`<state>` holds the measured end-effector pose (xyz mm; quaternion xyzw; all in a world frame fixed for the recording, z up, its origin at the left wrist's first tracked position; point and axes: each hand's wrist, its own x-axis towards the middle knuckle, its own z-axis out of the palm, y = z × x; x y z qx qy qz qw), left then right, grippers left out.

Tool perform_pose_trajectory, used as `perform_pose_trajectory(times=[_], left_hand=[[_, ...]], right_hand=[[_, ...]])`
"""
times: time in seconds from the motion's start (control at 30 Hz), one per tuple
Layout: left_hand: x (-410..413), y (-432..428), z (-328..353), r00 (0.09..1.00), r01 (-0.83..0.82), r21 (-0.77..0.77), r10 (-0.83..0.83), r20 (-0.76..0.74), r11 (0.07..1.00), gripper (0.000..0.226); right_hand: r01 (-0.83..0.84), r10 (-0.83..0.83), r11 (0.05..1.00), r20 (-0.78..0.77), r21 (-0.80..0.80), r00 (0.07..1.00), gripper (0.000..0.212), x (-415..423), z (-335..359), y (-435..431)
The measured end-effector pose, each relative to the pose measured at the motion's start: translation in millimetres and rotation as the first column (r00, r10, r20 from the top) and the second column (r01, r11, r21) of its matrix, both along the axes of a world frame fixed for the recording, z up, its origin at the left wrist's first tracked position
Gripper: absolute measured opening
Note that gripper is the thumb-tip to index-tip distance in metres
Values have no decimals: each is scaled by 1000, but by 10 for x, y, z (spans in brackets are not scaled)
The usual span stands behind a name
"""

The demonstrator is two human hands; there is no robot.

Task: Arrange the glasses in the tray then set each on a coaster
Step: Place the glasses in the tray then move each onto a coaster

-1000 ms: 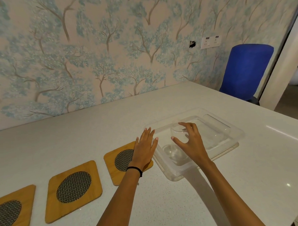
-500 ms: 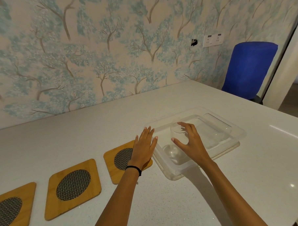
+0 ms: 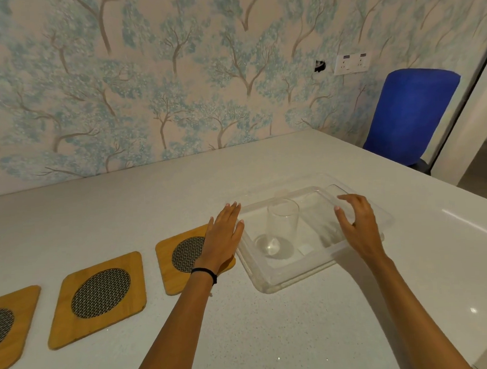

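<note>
Looking down at a pale speckled bench with a clear plastic tray sitting between the two hands. One clear drinking glass stands upright inside the tray, nearer the left hand than the right, not touched by either. Just beside its base on the left-hand side there's a round clear thing lying flat on the tray floor; I can't tell if it's a second glass or just a reflection.

The left hand is flat and relaxed, fingers straight and together, palm down, gripping nothing. It rests partly over the nearest bamboo coaster and its fingertips sit right at the tray's near-left edge. There's a black band on that wrist.

The right hand is spread loose, fingers curled a bit, over the tray's right rim, holding nothing. Can't really say whether it's touching the plastic or just above it.

Out past the left hand, two more wooden coasters with mesh centres lie in a row: a middle coaster and a far coaster cut off by the frame. All three are bare.

Beyond the right hand, a blue chair stands against the tree-pattern wallpaper.
</note>
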<state>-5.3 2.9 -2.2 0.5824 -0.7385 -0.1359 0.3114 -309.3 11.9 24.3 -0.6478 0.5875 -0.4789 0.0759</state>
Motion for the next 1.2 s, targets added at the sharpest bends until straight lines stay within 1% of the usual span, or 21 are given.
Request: perform_pose_trajectory(times=[0.1, 0.2, 0.33, 0.47, 0.6, 0.67, 0.8, 0.9, 1.07, 1.2], left_hand=[[-22, 16, 3, 1000, -13, 4, 13, -27, 1000, 47], [-50, 29, 33, 997, -27, 5, 27, -67, 1000, 45], [-78, 47, 62, 992, -44, -6, 43, -114, 999, 42], [-67, 21, 88, 997, -43, -13, 42, -67, 999, 42], [-62, 3, 94, 998, -44, -3, 44, -44, 999, 43], [-66, 16, 84, 997, -45, 5, 45, -55, 999, 43], [-79, 38, 69, 995, -39, 17, 40, -89, 999, 43], [-81, 31, 72, 993, -39, 8, 40, -107, 999, 43], [-76, 17, 77, 995, -41, 0, 41, -94, 999, 43], [-71, 13, 66, 995, -39, -5, 39, -91, 999, 43]], right_hand=[[-13, 16, 998, -54, 66, 998, 32, -110, -33, -25], [21, -9, 992, -102, 120, 995, 37, -111, -50, -64], [71, -52, 982, -110, 178, 993, 44, -87, -48, -75], [81, -49, 969, -142, 233, 989, 51, -72, -28, -87], [109, -4, 942, -314, 318, 949, 63, 6, 43, -176], [102, 36, 927, -356, 361, 934, 69, 54, 37, -208], [68, 108, 874, -330, 480, 938, 78, 44, 17, -228], [49, 127, 862, -309, 504, 943, 78, 11, 5, -225], [-11, 83, 917, -163, 398, 983, 66, 16, 4, -201], [-22, 41, 960, -63, 280, 997, 64, 25, 0, -189]])
